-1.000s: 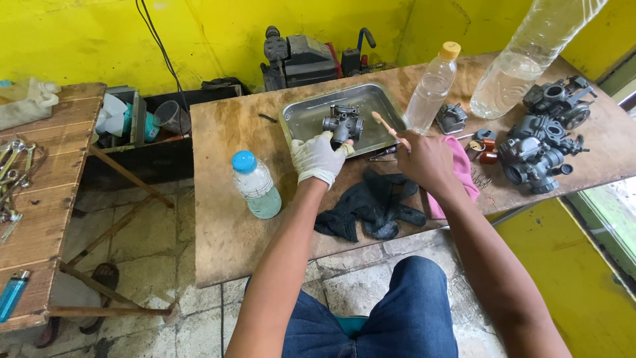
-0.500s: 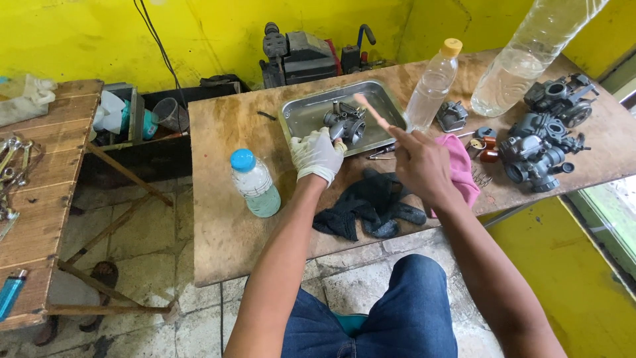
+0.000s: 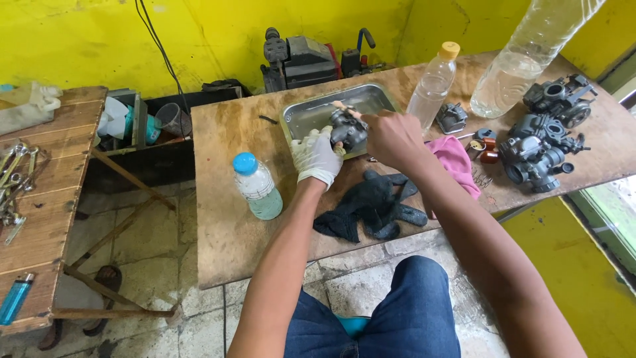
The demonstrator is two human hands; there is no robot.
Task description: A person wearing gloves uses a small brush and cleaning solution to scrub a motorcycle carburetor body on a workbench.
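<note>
Yellow walls close in a small workshop with a tiled floor, where a plywood table (image 3: 225, 232) stands just ahead of the seated person's knees. On its far half sits a shallow metal tray (image 3: 311, 113), with a large clear bottle (image 3: 523, 53) and a slimmer capped one (image 3: 432, 83) to its right, and spare carburettors (image 3: 540, 156) well off at the right end. Dark gloves (image 3: 374, 205) lie near the front edge, a pink rag (image 3: 457, 162) beside them.

A grey carburettor (image 3: 348, 130) is held over the tray's near rim. Gloved, the left hand (image 3: 317, 156) wraps it from below and the left. Bare, the right hand (image 3: 394, 136) comes from the right, fingers pinched on a thin brush (image 3: 344, 108) whose shaft slants up-left across the part. Both hands are equally near; open tray floor lies beyond them.
</note>
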